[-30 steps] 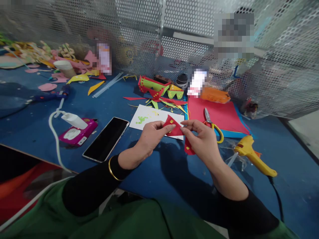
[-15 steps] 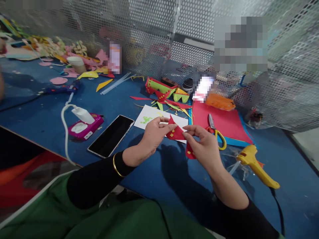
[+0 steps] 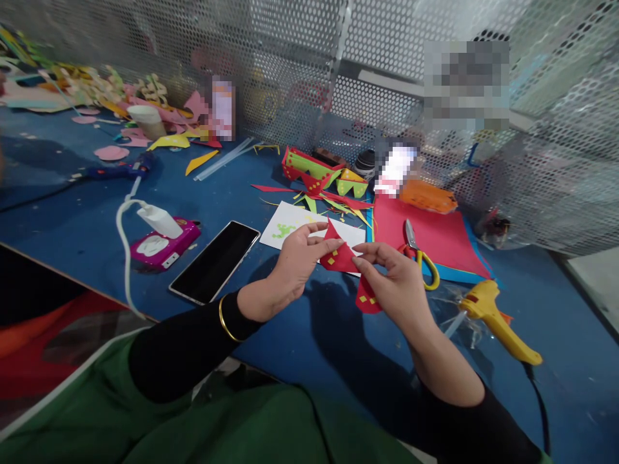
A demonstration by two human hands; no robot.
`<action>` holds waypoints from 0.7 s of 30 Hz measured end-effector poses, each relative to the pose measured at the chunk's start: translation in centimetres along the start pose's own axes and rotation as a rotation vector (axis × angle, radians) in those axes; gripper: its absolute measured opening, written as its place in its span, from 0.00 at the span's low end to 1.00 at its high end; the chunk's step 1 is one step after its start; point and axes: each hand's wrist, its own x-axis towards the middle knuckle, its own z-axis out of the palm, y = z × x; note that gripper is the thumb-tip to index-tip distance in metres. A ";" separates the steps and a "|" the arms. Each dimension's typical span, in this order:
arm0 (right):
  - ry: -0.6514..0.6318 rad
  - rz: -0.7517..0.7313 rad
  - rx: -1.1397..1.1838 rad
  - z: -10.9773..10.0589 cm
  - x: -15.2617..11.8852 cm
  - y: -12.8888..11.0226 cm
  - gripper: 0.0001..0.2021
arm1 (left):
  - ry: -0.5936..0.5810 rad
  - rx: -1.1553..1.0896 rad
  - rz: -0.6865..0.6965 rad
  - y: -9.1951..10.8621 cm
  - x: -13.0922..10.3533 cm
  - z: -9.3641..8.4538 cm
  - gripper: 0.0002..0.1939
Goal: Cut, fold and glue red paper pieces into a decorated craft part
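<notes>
Between my two hands is a red paper piece [image 3: 341, 259] with small yellow diamonds on it, held above the blue table. My left hand [image 3: 296, 261] pinches its pointed left end between thumb and fingers. Thumb and index finger of my right hand [image 3: 394, 280] are closed on its right part, and a rounded end with yellow diamonds hangs below that hand. Behind the piece lies a white sheet [image 3: 274, 227] with light green and yellow bits on it. Red-handled and yellow-handled scissors [image 3: 411, 235] rest on red sheets [image 3: 435, 235] beyond my right hand.
A yellow glue gun [image 3: 500, 322] lies to the right, its cord running forward. On the left are a black-screened phone [image 3: 215, 263] and a magenta power socket [image 3: 164, 245] with a white plug. Red and green paper shapes [image 3: 309, 171] and scraps stand behind; a blue glue gun [image 3: 120, 169] lies farther left.
The red paper piece has turned slightly in my fingers, and its hanging rounded end shows more yellow diamonds, a little lower and farther left. Both hands keep their pinch.
</notes>
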 end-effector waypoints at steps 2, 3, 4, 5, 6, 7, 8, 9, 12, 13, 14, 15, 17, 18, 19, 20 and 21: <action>-0.004 0.001 0.004 0.0 0.0 0.0 0.14 | -0.003 -0.002 0.005 0.0 0.0 0.0 0.23; -0.006 0.002 0.003 -0.1 0.0 0.0 0.14 | -0.004 -0.004 0.006 0.0 0.0 0.0 0.23; -0.005 0.003 0.000 -0.1 0.0 -0.1 0.14 | -0.006 -0.007 0.006 0.0 0.1 0.0 0.23; -0.003 0.003 -0.005 -0.1 0.0 -0.1 0.14 | -0.009 -0.010 0.005 0.0 0.1 0.0 0.23; 0.002 0.004 -0.012 -0.2 0.0 -0.2 0.14 | -0.013 -0.015 0.002 0.0 0.1 0.0 0.23; 0.010 0.005 -0.019 -0.2 0.0 -0.2 0.14 | -0.018 -0.024 -0.003 -0.1 0.2 0.0 0.23; 0.021 0.004 -0.023 -0.2 0.1 -0.3 0.14 | -0.023 -0.036 -0.011 -0.1 0.2 0.0 0.23; 0.032 0.002 -0.026 -0.3 0.1 -0.3 0.14 | -0.030 -0.047 -0.021 -0.1 0.2 0.0 0.22; 0.050 -0.002 -0.033 -0.3 0.2 -0.4 0.14 | -0.045 -0.064 -0.044 -0.2 0.2 0.0 0.21; 0.049 -0.005 -0.037 -0.3 0.2 -0.4 0.14 | -0.046 -0.061 -0.046 -0.2 0.2 0.0 0.20; 0.048 -0.008 -0.042 -0.2 0.2 -0.4 0.14 | -0.046 -0.056 -0.045 -0.2 0.2 0.0 0.20; 0.047 -0.011 -0.046 -0.2 0.2 -0.3 0.14 | -0.046 -0.050 -0.042 -0.2 0.2 0.0 0.19; 0.053 -0.019 -0.053 -0.3 0.2 -0.3 0.14 | -0.047 -0.038 -0.038 -0.2 0.2 0.0 0.19; 0.061 -0.022 -0.057 -0.3 0.2 -0.3 0.14 | -0.049 -0.032 -0.036 -0.2 0.2 -0.1 0.19; 0.070 -0.022 -0.060 -0.4 0.2 -0.3 0.14 | -0.049 -0.025 -0.029 -0.3 0.2 -0.1 0.18; 0.080 -0.020 -0.063 -0.5 0.2 -0.3 0.14 | -0.050 -0.015 -0.017 -0.3 0.2 -0.1 0.17; 0.089 -0.016 -0.067 -0.6 0.2 -0.4 0.14 | -0.053 -0.002 -0.003 -0.3 0.1 -0.1 0.15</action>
